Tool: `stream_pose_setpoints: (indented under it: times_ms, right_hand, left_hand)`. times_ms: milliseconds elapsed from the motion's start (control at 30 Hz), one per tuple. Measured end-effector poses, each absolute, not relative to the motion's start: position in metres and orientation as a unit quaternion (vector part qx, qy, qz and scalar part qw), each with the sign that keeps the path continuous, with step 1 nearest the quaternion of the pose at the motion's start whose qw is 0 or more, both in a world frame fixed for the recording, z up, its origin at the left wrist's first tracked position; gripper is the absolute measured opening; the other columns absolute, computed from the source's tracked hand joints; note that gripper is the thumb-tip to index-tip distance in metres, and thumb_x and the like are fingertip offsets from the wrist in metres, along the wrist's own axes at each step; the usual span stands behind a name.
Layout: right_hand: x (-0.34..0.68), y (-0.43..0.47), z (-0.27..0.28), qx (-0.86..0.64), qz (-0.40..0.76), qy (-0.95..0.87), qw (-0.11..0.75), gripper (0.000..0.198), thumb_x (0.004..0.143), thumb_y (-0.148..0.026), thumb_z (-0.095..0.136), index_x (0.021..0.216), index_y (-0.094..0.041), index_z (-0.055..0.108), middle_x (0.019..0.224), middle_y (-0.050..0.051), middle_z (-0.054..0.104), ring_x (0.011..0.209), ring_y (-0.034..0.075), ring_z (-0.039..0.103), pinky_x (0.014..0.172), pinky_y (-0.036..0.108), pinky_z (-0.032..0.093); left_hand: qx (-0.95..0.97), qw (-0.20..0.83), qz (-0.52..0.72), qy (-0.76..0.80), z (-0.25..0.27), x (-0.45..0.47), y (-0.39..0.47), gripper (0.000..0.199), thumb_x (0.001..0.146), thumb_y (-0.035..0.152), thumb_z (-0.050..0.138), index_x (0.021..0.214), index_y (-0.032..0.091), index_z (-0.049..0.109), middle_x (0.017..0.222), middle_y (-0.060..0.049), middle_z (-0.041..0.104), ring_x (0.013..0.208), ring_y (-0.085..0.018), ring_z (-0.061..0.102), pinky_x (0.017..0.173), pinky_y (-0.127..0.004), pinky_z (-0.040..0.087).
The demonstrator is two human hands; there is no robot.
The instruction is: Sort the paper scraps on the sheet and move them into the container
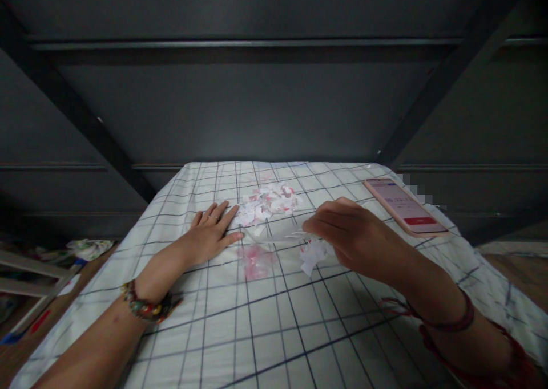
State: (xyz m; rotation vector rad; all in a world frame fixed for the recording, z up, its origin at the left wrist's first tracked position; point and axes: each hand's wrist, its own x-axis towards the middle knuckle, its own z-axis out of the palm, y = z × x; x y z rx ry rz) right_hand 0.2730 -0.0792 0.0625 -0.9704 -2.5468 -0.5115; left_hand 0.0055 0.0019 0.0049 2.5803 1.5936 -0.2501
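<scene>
My left hand (pixel 213 233) lies flat with fingers spread on the checked white cloth, its fingertips beside a heap of torn paper scraps (pixel 270 202). Fingers pinched together, my right hand (pixel 342 229) is over the cloth, with whitish paper pieces (pixel 295 234) showing at its fingertips. A smaller clump of paper scraps (pixel 314 255) lies just under that hand. Between the two hands stretches a pale, see-through sheet, blurred, that looks like clear plastic. A pink-red patch (pixel 257 262) shows in front of it; whether it is print or a stain, I cannot tell.
A phone (pixel 405 206) in a pink case lies at the cloth's right edge, screen lit. The cloth-covered surface (pixel 222 332) ends against a dark panel (pixel 257 109) at the back. A pale frame (pixel 38 289) stands low on the left by the floor.
</scene>
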Motion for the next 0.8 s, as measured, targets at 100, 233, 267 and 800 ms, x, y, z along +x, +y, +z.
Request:
stream_pose_setpoints:
  times_ms: [100, 233, 267, 800]
  right_hand:
    - [0.2736, -0.0799, 0.0634, -0.335, -0.185, -0.901, 0.202, 0.037, 0.067, 0.007, 0.033, 0.079, -0.016, 0.06, 0.072, 0.003, 0.061, 0.07, 0.016, 0.05, 0.069, 0.029, 0.04]
    - [0.2761, -0.078, 0.0614, -0.354, -0.222, -0.884, 0.209, 0.037, 0.068, 0.007, 0.033, 0.078, -0.015, 0.06, 0.068, 0.004, 0.06, 0.066, 0.016, 0.049, 0.064, 0.029, 0.039]
    - [0.2767, -0.0777, 0.061, -0.359, -0.222, -0.884, 0.203, 0.036, 0.067, 0.007, 0.033, 0.077, -0.015, 0.06, 0.067, 0.004, 0.06, 0.065, 0.016, 0.048, 0.063, 0.029, 0.039]
    - [0.2686, -0.0751, 0.0551, -0.338, -0.233, -0.89, 0.198, 0.03, 0.081, 0.002, 0.036, 0.083, -0.013, 0.062, 0.072, 0.005, 0.064, 0.068, 0.017, 0.052, 0.064, 0.03, 0.04]
  left_hand:
    - [0.85, 0.048, -0.072, 0.519, 0.003, 0.0038, 0.0028, 0.07, 0.09, 0.059, 0.024, 0.145, 0.017, 0.017, 0.151, -0.014, 0.013, 0.137, -0.035, 0.011, 0.105, -0.055, 0.018]
    - [0.849, 0.05, -0.077, 0.52, 0.0035, 0.0048, 0.0024, 0.07, 0.09, 0.059, 0.024, 0.145, 0.018, 0.015, 0.151, -0.014, 0.012, 0.137, -0.035, 0.01, 0.105, -0.055, 0.017]
    - [0.847, 0.052, -0.08, 0.523, 0.0039, 0.0053, 0.0021, 0.07, 0.09, 0.059, 0.024, 0.146, 0.018, 0.015, 0.151, -0.014, 0.011, 0.137, -0.034, 0.01, 0.105, -0.055, 0.017]
    - [0.843, 0.055, -0.084, 0.529, 0.0038, 0.0057, 0.0026, 0.07, 0.089, 0.059, 0.023, 0.146, 0.018, 0.015, 0.152, -0.013, 0.01, 0.137, -0.034, 0.009, 0.106, -0.054, 0.016]
